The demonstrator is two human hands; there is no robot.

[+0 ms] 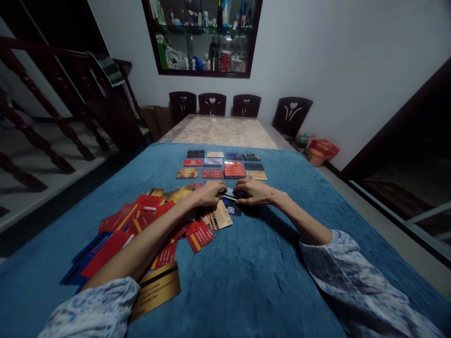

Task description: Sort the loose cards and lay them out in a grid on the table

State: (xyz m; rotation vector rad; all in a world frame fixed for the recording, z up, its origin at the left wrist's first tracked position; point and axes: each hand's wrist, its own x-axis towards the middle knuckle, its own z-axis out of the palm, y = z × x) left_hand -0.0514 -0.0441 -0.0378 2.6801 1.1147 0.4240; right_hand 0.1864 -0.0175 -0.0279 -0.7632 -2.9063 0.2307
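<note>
My left hand (210, 193) and my right hand (254, 191) face each other over the front of the card piles. Between their fingertips is a pale card with a dark stripe (230, 196), and both hands are closed on its ends. Something dark shows under my right fingers, partly hidden. Beneath the hands lie a tan card (220, 216) and a dark card (237, 211). A loose heap of red cards (144, 213), gold cards (160, 287) and blue cards (92, 251) spreads under and around my left forearm.
Beyond my hands, small card stacks stand in three rows, including a tall red stack (234, 170) and a gold stack (187, 173). A blue cloth (239, 286) covers the near table; its marble top (225, 130) shows behind. Dark chairs (212, 104) line the far end.
</note>
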